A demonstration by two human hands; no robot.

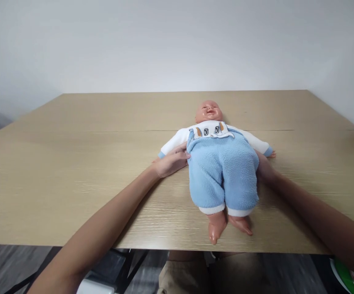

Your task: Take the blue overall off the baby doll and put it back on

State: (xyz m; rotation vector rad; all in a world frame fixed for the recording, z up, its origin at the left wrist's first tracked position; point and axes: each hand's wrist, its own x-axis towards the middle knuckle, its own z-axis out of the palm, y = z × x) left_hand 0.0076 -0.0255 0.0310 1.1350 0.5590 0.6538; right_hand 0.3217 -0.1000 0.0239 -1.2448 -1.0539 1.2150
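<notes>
One doll (222,167) on one table (73,163), left hand (172,161) spread against it, right hand (264,167) half-hidden, grip unclear.

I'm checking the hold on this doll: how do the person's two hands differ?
The left hand shows fully beside the plastic baby doll's blue fleece overalls; the right hand is mostly hidden behind them. The left hand's fingers stretch against the fleece; the right hand's fingers are unseen. Both flank the doll on the light wooden table.
</notes>
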